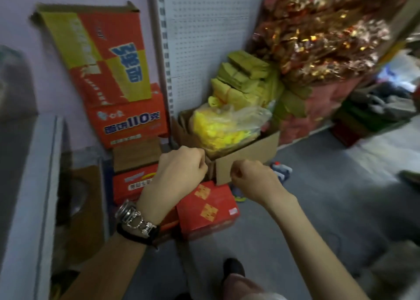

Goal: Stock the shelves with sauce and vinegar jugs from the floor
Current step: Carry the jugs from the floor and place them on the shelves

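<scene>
At the near corner of the cardboard box (250, 154), our left hand (181, 166) and right hand (252, 178) curl, slightly apart; whether they grip it, we cannot tell.

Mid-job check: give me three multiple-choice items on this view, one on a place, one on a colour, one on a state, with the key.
1. Where is the bag of yellow goods?
A. on the floor
B. in the brown box
C. on the orange boxes

2. What colour is the carton just below the left hand and right hand?
A. blue
B. red
C. green

3. How do the fingers of both hands lie?
A. curled
B. straight and flat
C. out of view

Key:
1 B, the bag sits in the brown box's open top.
2 B, the carton's sides are red with yellow marks.
3 A, both hands' fingers curl at the brown box's front edge, though whether they have a grip on it is unclear.
</scene>
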